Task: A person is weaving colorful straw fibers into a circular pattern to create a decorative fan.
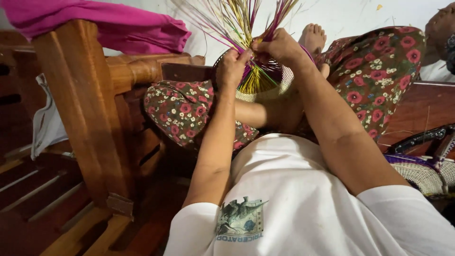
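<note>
A half-woven basket (279,87) of yellow, purple and green strands rests on my lap between my knees. Long loose strands (237,16) fan upward from its rim. My left hand (231,68) grips the strands at the basket's left edge. My right hand (279,46) pinches a bundle of purple and yellow strands just above the rim, close beside the left hand. Both arms reach forward over my white shirt. My legs are in dark floral trousers (374,66), and a bare foot (313,37) shows beyond the basket.
A wooden chair frame (80,109) stands at the left with a magenta cloth (104,21) draped on top. A finished woven basket with a dark handle (422,166) lies at the right on a wooden surface. Another person's arm (441,28) shows at the top right.
</note>
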